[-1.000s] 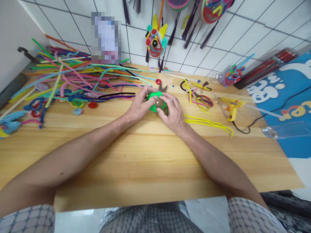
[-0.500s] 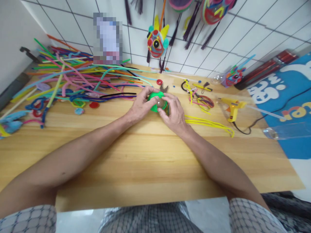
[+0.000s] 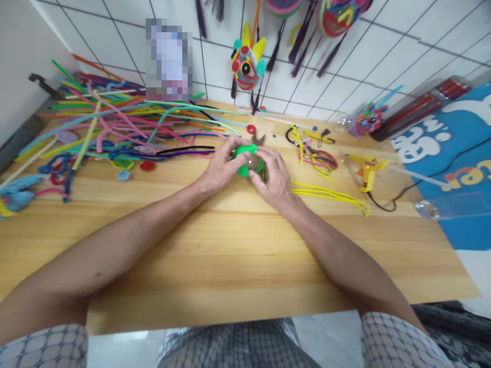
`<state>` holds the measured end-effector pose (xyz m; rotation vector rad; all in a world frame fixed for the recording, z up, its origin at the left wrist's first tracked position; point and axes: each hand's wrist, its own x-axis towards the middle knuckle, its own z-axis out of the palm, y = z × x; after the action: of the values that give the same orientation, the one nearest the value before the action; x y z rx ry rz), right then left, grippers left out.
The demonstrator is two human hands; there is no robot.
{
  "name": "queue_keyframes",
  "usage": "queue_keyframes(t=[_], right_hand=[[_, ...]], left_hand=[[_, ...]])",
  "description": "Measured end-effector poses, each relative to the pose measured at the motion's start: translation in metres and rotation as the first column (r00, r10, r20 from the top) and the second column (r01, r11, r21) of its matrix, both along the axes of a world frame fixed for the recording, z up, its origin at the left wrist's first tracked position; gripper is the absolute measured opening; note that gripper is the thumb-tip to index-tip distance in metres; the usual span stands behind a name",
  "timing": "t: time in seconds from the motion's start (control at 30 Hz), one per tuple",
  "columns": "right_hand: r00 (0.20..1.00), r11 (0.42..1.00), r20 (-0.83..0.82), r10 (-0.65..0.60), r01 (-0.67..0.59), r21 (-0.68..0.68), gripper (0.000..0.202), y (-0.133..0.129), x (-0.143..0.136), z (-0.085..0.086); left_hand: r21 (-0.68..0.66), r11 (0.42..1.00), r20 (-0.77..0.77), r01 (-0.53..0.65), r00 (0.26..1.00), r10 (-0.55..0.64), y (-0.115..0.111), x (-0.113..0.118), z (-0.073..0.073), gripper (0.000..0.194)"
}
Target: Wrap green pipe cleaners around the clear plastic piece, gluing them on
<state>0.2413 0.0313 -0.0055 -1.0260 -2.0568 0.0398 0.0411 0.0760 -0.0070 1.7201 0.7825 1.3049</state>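
Note:
Between my two hands is a small clear ball [image 3: 253, 162] with bright green pipe cleaner [image 3: 242, 150] coiled round it. My left hand [image 3: 223, 167] grips its left side, thumb pressed on the front. On the other side my right hand [image 3: 276, 180] holds it with curled fingers and thumb. Parts of the ball are hidden by the fingers. Dark metal jaws, perhaps of pliers or scissors [image 3: 259, 139], show just behind the ball; their handles are mostly covered. A red ring-shaped coil [image 3: 251, 129] lies past them.
Loose coloured pipe cleaners [image 3: 126, 117] pile up at the left. Yellow pipe cleaners [image 3: 332, 195] lie right of my hand, near a yellow glue gun [image 3: 366, 168] with a cord. Farther right are a clear bottle [image 3: 452, 205] and a red flask [image 3: 422, 108]. A decorated mask ornament [image 3: 247, 69] hangs behind.
Almost nothing differs. Both hands keep the same hold on the green-wrapped ball, and the view has shifted very slightly.

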Motion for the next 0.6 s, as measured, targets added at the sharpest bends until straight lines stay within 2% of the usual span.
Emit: queue_keyframes(t=[0.13,0.33,0.47,0.6], right_hand=[[1.000,1.000,0.015,-0.001,0.001,-0.014,0.045,-0.001,0.000,0.001],[1.000,0.999,-0.001,0.009,-0.009,0.039,0.045,0.000,0.000,-0.002],[0.999,0.999,-0.047,0.020,-0.019,0.030,0.051,0.001,0.000,-0.004],[0.998,1.000,-0.052,0.025,-0.024,0.021,0.042,0.001,0.000,-0.004]], left_hand=[[-0.013,1.000,-0.008,-0.005,1.000,0.005,0.000,0.000,0.000,0.028],[0.005,1.000,-0.053,-0.012,0.999,0.012,-0.003,-0.002,0.002,0.030],[0.057,0.998,-0.114,-0.019,0.993,0.025,-0.008,-0.003,0.007,0.029],[0.135,0.991,-0.148,-0.012,0.988,0.032,-0.011,-0.003,0.011,0.021]])
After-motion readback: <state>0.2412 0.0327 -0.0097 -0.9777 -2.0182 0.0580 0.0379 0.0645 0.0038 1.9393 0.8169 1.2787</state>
